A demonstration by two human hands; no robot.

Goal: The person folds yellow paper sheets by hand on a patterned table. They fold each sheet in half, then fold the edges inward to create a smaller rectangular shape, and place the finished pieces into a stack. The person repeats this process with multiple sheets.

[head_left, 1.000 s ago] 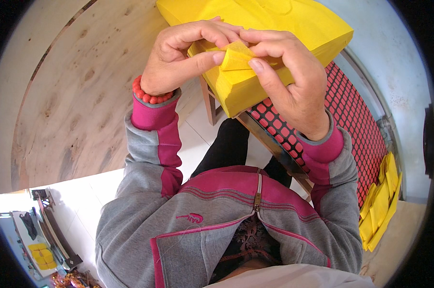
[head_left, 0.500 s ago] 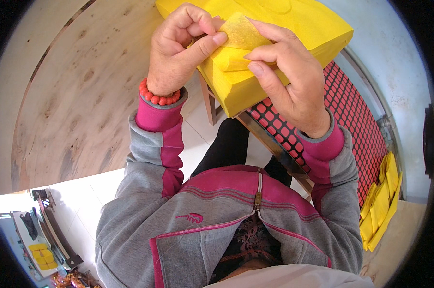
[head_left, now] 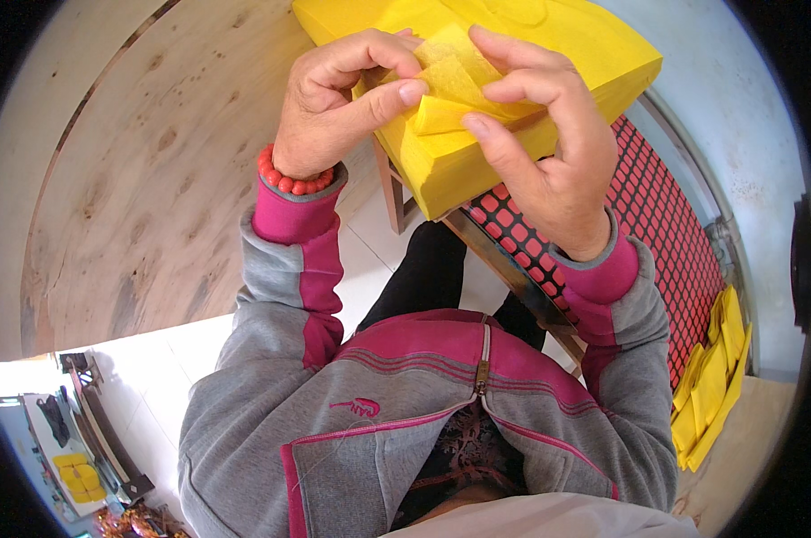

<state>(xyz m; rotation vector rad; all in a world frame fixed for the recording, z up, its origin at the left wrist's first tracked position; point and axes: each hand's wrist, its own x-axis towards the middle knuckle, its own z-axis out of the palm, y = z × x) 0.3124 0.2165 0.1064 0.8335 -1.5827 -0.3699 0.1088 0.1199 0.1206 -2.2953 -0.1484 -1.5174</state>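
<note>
A thick stack of yellow fabric bags [head_left: 594,58] lies in front of me, soft and cloth-like, with a strap loop faintly visible at the far edge. At its near left corner, a thin yellow flap [head_left: 459,85] of the top bag is lifted and folded over. My left hand [head_left: 338,103], a red bead bracelet at its wrist, pinches the flap's left edge between thumb and fingers. Over the flap's right side, my right hand [head_left: 545,134] has its fingers apart. Its thumb tip rests at the fold, while the index and middle fingers curve above the cloth.
The stack rests on a wooden-framed seat with a red and black patterned cover [head_left: 666,215]. More folded yellow pieces [head_left: 715,386] lie at its right end. A pale wooden board [head_left: 154,179] stands on the left. White floor tiles [head_left: 370,251] show below.
My right fingers have spread and lifted off the flap. My left hand has shifted slightly down and right. A loose fold of the flap now shows between the hands.
</note>
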